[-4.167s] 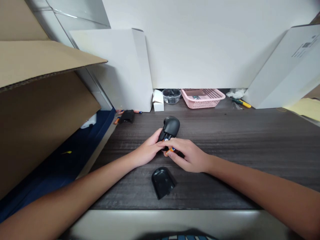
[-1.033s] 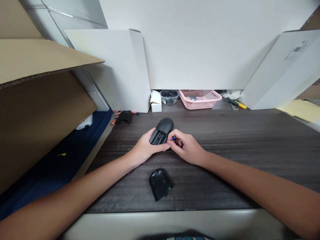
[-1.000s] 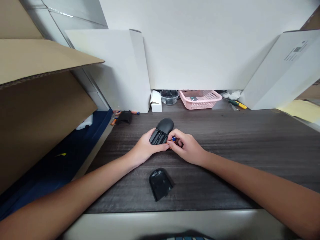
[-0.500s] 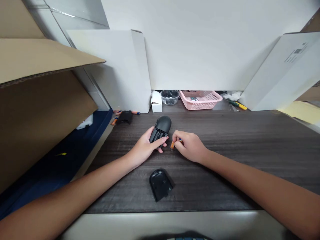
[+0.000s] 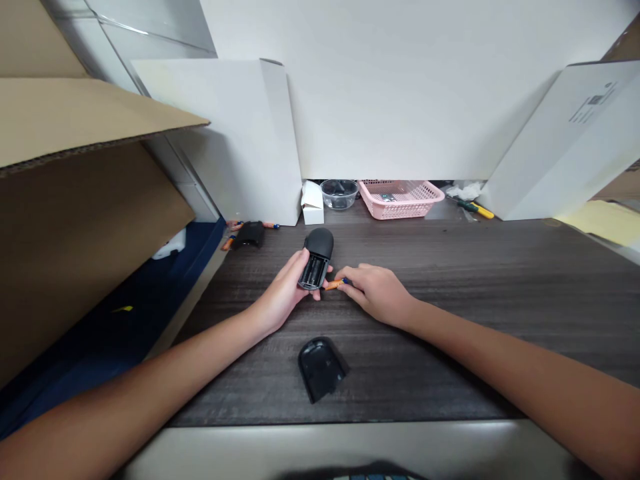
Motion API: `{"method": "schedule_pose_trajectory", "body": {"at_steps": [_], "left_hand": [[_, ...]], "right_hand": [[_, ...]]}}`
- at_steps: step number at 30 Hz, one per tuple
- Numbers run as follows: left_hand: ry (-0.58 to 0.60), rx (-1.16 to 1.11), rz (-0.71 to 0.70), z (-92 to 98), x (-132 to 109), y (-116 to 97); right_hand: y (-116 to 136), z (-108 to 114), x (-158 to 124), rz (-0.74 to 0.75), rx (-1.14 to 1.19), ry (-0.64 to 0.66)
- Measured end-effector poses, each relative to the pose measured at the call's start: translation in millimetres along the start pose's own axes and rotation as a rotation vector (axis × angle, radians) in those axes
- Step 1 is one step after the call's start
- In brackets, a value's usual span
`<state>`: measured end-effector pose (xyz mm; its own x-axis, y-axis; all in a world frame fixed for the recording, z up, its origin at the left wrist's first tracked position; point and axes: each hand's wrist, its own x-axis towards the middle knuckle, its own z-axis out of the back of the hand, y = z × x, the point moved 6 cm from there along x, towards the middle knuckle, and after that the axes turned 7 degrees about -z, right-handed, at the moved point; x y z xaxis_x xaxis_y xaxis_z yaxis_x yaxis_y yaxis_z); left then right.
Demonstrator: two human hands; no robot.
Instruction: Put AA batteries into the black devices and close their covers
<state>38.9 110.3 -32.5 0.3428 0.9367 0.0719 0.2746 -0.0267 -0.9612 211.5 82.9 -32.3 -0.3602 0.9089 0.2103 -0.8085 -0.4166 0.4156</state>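
Observation:
A black computer mouse [image 5: 316,257] rests upside down on the dark wooden desk [image 5: 475,313], its battery bay uncovered. My left hand [image 5: 283,293] is wrapped round its left side. My right hand [image 5: 376,291] pinches a small orange and blue battery [image 5: 335,284] just right of the mouse's near end. The mouse's black cover [image 5: 320,366] lies loose on the desk, nearer to me than both hands.
A large brown cardboard box [image 5: 85,200] fills the left. White boxes lean at the back left [image 5: 240,133] and right [image 5: 570,143]. Along the wall sit a pink basket [image 5: 403,197], a clear bowl [image 5: 339,193], a small white box [image 5: 313,203], a screwdriver [image 5: 474,208]. Another black part with batteries [image 5: 249,233] lies back left.
My right hand drew the battery away from the mouse, then brought it back beside the mouse's near end. My left hand turned the mouse more upright on the desk.

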Motion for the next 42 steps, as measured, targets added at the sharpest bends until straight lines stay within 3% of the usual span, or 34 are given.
{"method": "schedule_pose_trajectory", "body": {"at_steps": [5, 9, 17, 25, 32, 42], "left_hand": [[-0.018, 0.074, -0.001, 3.1, 0, 5], [0.053, 0.169, 0.005, 0.4, -1, 5], [0.279, 0.303, 0.047, -10.3, -4, -1], [0.302, 0.199, 0.143, -12.1, -6, -3], [0.313, 0.205, 0.146, -9.9, -5, -1], [0.337, 0.261, 0.140, -13.6, -7, 0]], "right_hand": [[-5, 8, -2, -0.037, 0.165, -0.164], [-2, 14, -5, 0.005, 0.198, -0.246], [9, 4, -8, 0.205, 0.165, -0.103], [11, 9, -8, 0.153, 0.062, -0.172], [11, 14, -9, 0.152, 0.031, -0.235], [7, 6, -6, 0.233, 0.315, -0.057]]}}
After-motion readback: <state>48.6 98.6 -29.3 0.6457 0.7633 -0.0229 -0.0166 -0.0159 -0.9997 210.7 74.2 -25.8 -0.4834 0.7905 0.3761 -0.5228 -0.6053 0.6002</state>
